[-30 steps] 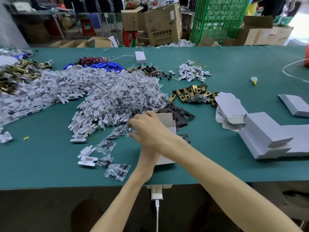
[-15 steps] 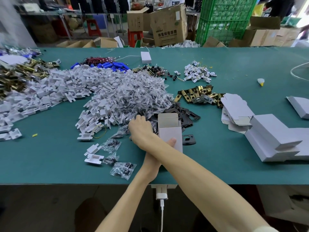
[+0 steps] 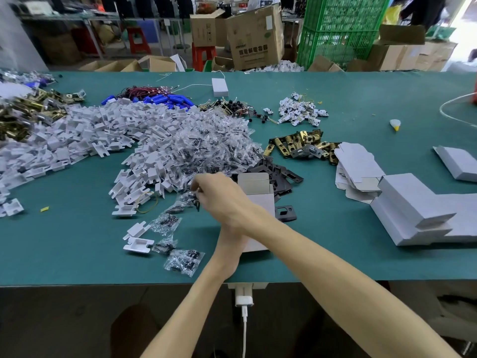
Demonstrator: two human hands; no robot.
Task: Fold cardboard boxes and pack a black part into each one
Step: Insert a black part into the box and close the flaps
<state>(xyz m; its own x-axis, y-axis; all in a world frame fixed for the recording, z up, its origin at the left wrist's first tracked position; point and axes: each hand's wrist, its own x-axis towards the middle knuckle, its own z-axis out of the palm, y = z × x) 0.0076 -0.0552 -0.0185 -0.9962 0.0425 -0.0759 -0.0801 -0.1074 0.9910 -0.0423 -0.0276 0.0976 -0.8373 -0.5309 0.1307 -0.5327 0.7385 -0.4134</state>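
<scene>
Left hand (image 3: 230,237) sits mostly hidden under the crossed right forearm, grip unclear, against the open white box (image 3: 258,202). Right hand (image 3: 218,196) pinches a small dark piece (image 3: 197,202) by its edge; it could slip. Black parts (image 3: 284,177) lie just beyond.

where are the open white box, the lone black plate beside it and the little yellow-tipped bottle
open white box (image 3: 254,184): head view, on its raised top flap.
lone black plate (image 3: 286,216): head view, on its lower face.
yellow-tipped bottle (image 3: 394,122): head view, on its white body.
</scene>
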